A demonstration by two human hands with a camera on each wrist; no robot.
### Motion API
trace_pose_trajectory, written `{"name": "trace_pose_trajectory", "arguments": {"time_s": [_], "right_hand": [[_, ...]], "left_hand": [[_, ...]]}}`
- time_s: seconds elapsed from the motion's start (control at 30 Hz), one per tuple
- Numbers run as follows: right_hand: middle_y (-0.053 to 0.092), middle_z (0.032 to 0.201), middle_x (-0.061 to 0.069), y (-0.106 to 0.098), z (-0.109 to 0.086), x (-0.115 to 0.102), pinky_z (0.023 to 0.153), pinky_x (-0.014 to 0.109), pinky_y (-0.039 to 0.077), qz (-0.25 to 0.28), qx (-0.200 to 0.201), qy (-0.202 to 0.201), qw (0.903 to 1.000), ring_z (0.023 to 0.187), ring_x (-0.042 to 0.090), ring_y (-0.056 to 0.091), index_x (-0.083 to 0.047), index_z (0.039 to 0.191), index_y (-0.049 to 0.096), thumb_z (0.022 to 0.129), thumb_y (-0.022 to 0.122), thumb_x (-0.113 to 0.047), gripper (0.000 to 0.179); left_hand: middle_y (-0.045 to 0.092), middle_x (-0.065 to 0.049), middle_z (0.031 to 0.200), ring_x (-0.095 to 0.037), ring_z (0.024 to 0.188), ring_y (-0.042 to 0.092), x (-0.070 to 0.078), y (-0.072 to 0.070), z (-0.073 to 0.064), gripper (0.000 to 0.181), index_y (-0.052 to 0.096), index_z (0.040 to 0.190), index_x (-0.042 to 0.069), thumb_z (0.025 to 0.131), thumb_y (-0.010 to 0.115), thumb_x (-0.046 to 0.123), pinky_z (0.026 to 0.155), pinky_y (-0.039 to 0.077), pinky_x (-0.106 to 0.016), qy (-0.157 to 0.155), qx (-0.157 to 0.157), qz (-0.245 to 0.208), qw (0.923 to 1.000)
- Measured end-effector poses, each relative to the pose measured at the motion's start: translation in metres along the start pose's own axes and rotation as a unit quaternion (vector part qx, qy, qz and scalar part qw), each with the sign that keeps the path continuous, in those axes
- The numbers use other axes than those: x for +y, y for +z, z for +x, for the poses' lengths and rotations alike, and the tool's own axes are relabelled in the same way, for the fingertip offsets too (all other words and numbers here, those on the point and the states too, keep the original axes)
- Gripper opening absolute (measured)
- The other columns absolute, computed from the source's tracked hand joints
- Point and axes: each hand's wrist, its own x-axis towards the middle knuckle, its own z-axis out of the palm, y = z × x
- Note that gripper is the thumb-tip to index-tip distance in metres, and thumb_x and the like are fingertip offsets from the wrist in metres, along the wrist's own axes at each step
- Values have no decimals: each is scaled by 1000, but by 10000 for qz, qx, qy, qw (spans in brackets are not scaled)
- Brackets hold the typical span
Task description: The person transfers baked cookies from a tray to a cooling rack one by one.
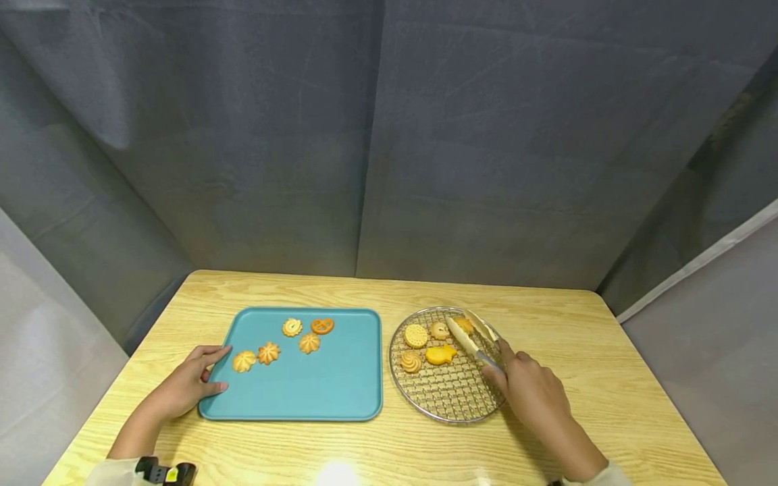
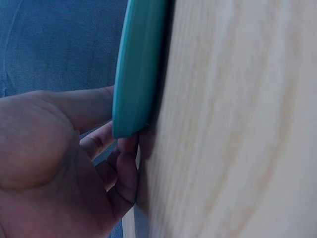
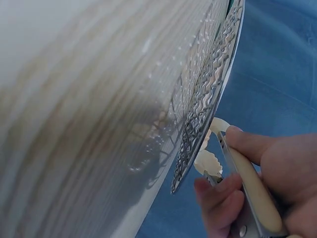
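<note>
My left hand (image 1: 185,383) grips the left rim of a blue-green rectangular tray (image 1: 292,395); the left wrist view shows some fingers curled at the tray's underside. On the tray lie several cookies, among them a pretzel-shaped one (image 1: 322,326) and a flower-shaped one (image 1: 309,343). In my right hand (image 1: 535,388) is a pair of tongs (image 1: 467,341) with cream arms, reaching over a round wire rack (image 1: 452,395). The spread tong tips stand on either side of a golden cookie (image 1: 464,325) near the rack's far edge, partly hidden by them.
Also on the rack are a fish-shaped cookie (image 1: 439,355), a swirled cookie (image 1: 410,362), a round dotted cookie (image 1: 416,335) and a scalloped cookie (image 1: 439,331). Tray and rack sit side by side on a wooden table (image 1: 304,452), with grey curtains (image 1: 486,148) behind.
</note>
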Motion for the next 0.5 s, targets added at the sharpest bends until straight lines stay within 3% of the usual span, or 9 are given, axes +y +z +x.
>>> {"name": "trace_pose_trajectory", "arguments": {"time_s": [0.5], "right_hand": [[67,104,31,0,2,3,42,34,40,-86,-224,197,9995,49,22,50,5,150,48,99,70,-42,73]], "left_hand": [[31,-31,150,-22,84,38,0,0,0,77,33,156,-10,93,74,6,68,37,-29,23,-31,-68,10000]]}}
